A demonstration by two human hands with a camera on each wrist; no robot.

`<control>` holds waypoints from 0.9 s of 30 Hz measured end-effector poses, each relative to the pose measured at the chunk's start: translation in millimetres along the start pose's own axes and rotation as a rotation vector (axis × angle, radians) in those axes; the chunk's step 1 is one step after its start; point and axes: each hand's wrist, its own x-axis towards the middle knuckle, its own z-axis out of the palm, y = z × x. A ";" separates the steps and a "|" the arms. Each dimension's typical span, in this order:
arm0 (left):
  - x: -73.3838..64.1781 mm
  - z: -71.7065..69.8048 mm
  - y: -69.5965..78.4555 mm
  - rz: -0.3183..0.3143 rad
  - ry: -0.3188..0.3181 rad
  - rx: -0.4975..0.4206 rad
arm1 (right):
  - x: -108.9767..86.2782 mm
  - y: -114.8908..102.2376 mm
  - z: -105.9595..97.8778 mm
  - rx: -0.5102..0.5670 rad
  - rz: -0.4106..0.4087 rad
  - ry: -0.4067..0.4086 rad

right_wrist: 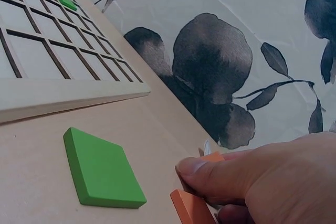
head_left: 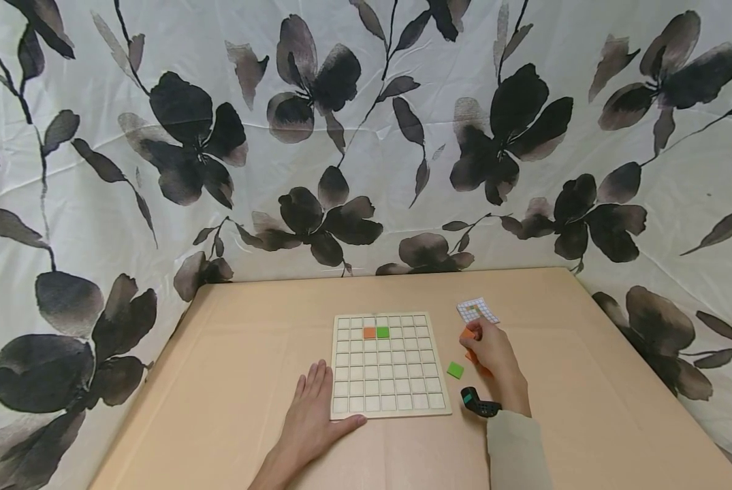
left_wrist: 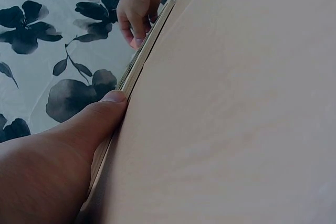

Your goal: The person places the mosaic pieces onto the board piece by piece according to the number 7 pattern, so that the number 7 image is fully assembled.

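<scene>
Sleeve [head_left: 519,452] cloth, plain and pale, sits nearest on my head feed, behind a black wrist strap [head_left: 481,403]. I see the left hand [head_left: 307,418] with straight fingers along the pale grid board [head_left: 387,372], its thumb touching the near edge. My right hand [head_left: 494,350] pinches a thin orange tile [right_wrist: 214,157], another orange piece [right_wrist: 191,208] near its thumb. A smooth, square green tile [right_wrist: 105,174] lies between board and hand. Beyond sit a gridded card [head_left: 471,308], the tan tabletop [head_left: 218,381] and a creased white flowered cloth [head_left: 415,224].
</scene>
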 end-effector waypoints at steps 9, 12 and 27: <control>0.6 1.1 -0.7 -0.003 0.004 0.004 | -0.1 0.7 -1.4 -0.015 0.000 -0.001; 0.5 0.6 -0.9 -0.005 -0.003 0.003 | 0.4 0.4 -2.0 -0.009 0.000 -0.005; 3.4 0.4 1.6 -0.013 -0.019 0.011 | 5.1 -0.6 -5.7 0.015 0.015 -0.025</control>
